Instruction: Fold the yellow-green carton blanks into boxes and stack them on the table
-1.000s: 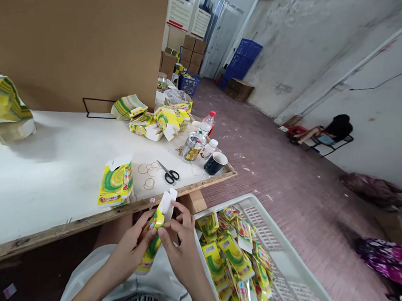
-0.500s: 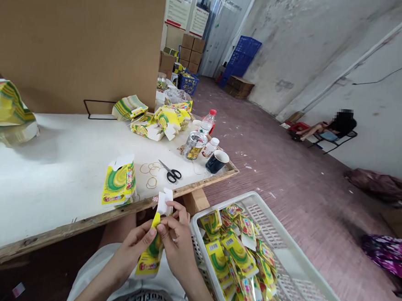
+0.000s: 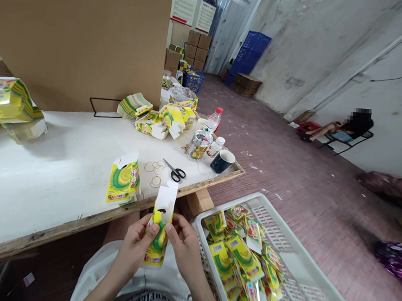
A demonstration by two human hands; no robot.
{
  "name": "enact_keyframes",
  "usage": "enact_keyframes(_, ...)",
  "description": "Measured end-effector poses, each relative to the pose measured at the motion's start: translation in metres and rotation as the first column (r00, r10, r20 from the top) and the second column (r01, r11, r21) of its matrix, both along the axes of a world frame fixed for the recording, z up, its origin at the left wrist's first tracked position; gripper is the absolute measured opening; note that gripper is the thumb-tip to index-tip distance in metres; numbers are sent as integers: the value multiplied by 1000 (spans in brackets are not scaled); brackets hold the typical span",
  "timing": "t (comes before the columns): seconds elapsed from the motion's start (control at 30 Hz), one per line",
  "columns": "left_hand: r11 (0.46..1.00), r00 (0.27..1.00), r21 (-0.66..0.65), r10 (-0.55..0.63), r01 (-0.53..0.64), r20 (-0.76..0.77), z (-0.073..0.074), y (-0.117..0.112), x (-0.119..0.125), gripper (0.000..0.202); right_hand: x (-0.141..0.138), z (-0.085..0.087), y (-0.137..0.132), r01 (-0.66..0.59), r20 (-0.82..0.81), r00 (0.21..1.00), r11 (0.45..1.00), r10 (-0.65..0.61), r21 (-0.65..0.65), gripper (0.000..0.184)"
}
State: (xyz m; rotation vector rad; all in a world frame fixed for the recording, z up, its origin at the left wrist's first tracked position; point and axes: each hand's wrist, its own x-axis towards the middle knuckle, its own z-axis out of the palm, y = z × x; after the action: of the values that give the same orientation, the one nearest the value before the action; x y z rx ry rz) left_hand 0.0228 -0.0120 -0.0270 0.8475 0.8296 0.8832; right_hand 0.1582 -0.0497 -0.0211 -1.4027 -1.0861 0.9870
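Note:
Over my lap I hold a small yellow and green printed paper box upright, its white top flap standing up and its top end open. My left hand grips the left side, thumb on the front face. On the other side, my right hand presses its thumb to the front, fingers behind the box and partly hidden. Just beyond on the table lies a stack of flattened matching boxes. Scissors and several loose rubber bands lie beside that stack.
To my right stands a white plastic basket with several filled-looking yellow packets. A dark mug, a jar and bottles stand at the table's right corner. A cardboard sheet rises behind. A person sits by the wall.
The box's upper end has gone from pinched and partly covered by my fingers to uncovered and opened out, flap raised. My hands have moved down to its sides. The view shifted slightly.

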Motion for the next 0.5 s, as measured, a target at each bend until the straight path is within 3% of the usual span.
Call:
enact_keyframes(0.2,1000,999,23,-15,16,-52,3,-1,3,49,1,-5,3,47,1,999,999,-47,-12,34)
enact_keyframes(0.4,975,957,219,92,-31,-275,4,5,-2,33,7,-3,-1,127,54,990,992,-127,-3,24)
enact_keyframes(0.5,978,967,208,41,12,-250,2,6,-1,34,6,-2,0,128,17,992,992,-128,11,21)
